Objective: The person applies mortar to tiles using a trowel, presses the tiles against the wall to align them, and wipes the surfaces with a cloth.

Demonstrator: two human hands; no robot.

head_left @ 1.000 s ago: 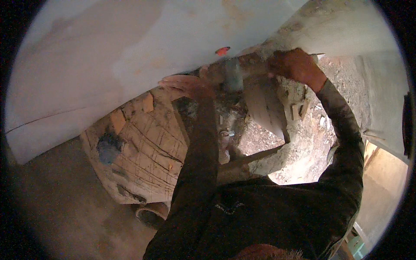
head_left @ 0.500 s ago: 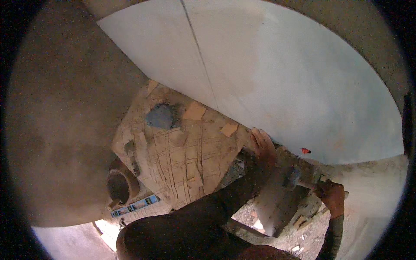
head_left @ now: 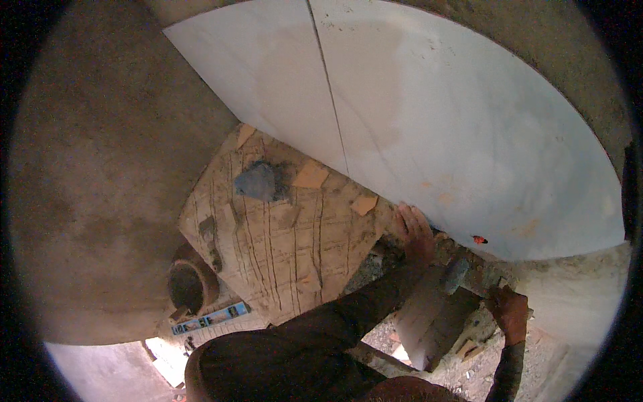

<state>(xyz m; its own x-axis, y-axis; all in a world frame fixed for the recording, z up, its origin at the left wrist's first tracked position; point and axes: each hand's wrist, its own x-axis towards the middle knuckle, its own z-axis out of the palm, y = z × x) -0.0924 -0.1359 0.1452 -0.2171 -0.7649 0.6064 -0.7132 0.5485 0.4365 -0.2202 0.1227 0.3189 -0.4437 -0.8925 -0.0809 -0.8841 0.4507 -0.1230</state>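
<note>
My left hand point(head_left: 416, 234) rests with its fingers stretched out along the lower edge of a large white panel point(head_left: 442, 134). Its fingertips lie close to or against that edge. Lower right, my right hand point(head_left: 510, 313) is closed round the handle of a mallet with a grey-blue head point(head_left: 456, 275). The mallet head points left, below the panel's edge and apart from it. A small red piece point(head_left: 479, 239) sits at the panel's lower edge, between my two hands.
A scored tan surface point(head_left: 288, 234) holds a blue-grey lump point(head_left: 257, 181) and tan fragments point(head_left: 311, 174). At left are a round, hollow dark container or pipe point(head_left: 191, 285) and a blue spirit level point(head_left: 211, 318). Rubble point(head_left: 469, 375) covers the ground at lower right.
The whole view has shifted slightly, so the panel seam stands further right. My right hand, with the mallet, has moved a little to the left. My left hand stays at the panel's edge.
</note>
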